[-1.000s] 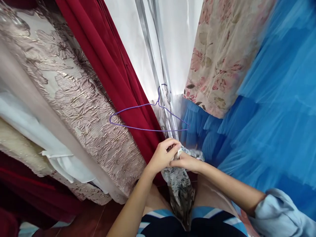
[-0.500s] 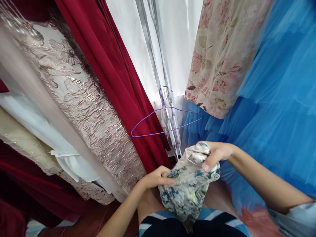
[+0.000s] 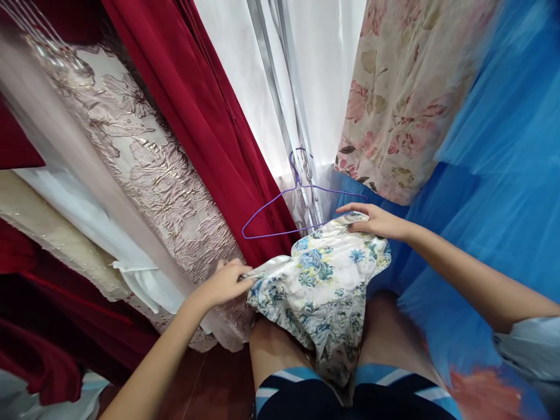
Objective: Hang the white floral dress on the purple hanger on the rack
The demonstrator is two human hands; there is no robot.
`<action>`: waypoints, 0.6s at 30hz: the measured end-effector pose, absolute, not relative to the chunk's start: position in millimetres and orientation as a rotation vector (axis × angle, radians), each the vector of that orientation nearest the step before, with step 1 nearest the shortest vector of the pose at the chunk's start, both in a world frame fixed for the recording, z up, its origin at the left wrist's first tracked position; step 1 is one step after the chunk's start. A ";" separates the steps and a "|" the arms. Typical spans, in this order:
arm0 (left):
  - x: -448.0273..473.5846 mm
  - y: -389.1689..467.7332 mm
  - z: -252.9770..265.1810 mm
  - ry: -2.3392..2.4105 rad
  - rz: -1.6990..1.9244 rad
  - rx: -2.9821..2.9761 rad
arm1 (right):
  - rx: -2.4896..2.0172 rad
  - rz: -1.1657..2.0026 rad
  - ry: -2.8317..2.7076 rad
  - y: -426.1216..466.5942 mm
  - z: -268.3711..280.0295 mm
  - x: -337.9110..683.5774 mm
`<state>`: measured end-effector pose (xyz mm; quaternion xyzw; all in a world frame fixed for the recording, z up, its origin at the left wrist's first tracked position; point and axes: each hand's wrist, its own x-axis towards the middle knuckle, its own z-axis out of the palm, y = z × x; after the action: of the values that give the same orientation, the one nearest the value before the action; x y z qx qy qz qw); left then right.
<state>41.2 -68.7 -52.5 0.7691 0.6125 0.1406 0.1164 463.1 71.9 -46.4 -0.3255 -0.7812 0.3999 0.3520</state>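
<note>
A white garment with blue and green flowers (image 3: 326, 262) is stretched between my two hands over my lap; whether it is a top or something else I cannot tell. Its left corner is pinched in my left hand (image 3: 227, 283). At the upper right edge, my right hand (image 3: 378, 223) grips the cloth between thumb and fingers, near the right end of a hanger. That purple wire hanger (image 3: 266, 207) hangs just beyond the garment, its lower bar partly hidden behind the cloth and right hand. The garment's lower end droops in a point between my thighs.
Dark red cloth (image 3: 205, 116) and a shiny pink embossed dress (image 3: 161, 175) hang at the left. Grey metal poles (image 3: 280, 87) stand before a white curtain (image 3: 227, 35). At the right hang a pink-flowered cloth (image 3: 389, 111) and blue tulle (image 3: 503, 192).
My hands have moved apart, the left to the left and the right upward. The bunched garment is now spread out, its upper edge raised to the hanger's lower bar.
</note>
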 end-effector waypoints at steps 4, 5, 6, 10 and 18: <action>6.5 -50.8 -28.0 2.086 0.300 2.439 | -0.741 0.928 -2.103 83.8 -62.4 443.2; 2.0 -46.5 -21.9 2.140 0.344 2.452 | -0.735 0.927 -2.095 86.3 -65.9 437.6; -0.6 -42.7 -16.4 2.181 0.401 2.462 | -0.734 0.930 -2.086 88.5 -69.2 432.5; 8.0 -30.1 -3.6 2.129 0.711 2.471 | -0.733 0.980 -2.133 92.7 -79.9 420.4; 95.1 -1.5 12.5 1.703 1.094 2.500 | -0.687 1.057 -2.088 68.4 -87.3 408.9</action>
<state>95.1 -1.5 12.5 0.7766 0.5292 0.3399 -0.0375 408.9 68.4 -87.3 -0.2645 -0.8037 0.4070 0.3441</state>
